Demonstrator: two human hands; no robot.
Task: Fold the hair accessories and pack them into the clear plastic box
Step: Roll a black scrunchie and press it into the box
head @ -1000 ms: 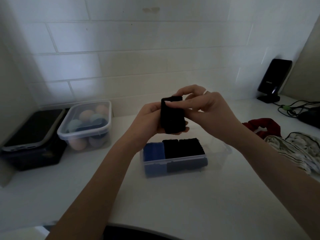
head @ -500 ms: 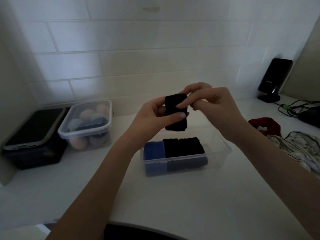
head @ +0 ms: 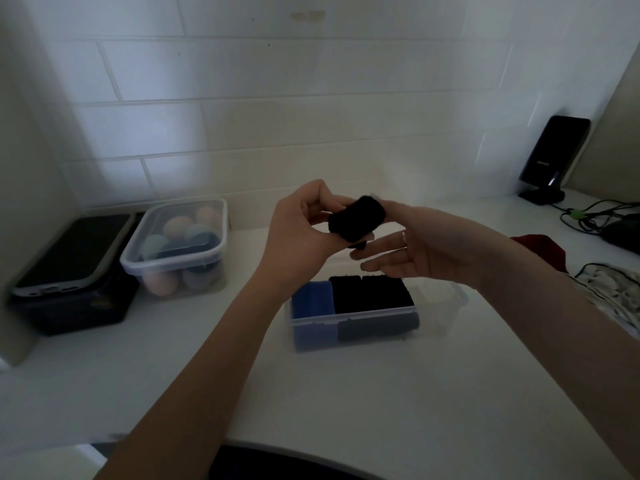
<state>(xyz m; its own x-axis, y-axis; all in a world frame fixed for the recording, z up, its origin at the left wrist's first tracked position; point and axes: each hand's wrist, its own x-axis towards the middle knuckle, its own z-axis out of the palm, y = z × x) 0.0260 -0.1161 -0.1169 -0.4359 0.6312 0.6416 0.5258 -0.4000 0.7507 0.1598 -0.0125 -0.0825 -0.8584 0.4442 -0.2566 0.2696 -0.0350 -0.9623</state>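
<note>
A folded black hair accessory hangs in the air above the clear plastic box. My left hand pinches its left end between thumb and fingers. My right hand is beside it on the right, palm up and fingers spread, touching the piece's right end and underside. Inside the box lie a folded blue piece at the left and two folded black pieces next to it; the box's right part shows bare plastic.
A lidded tub of coloured sponges and a dark container stand at the left. Red fabric and patterned white fabric lie at the right. A black device on a stand and cables sit far right.
The black piece has turned from upright to lying sideways. My right hand has let go of its pinch and opened flat under the piece, while my left hand keeps its hold.
</note>
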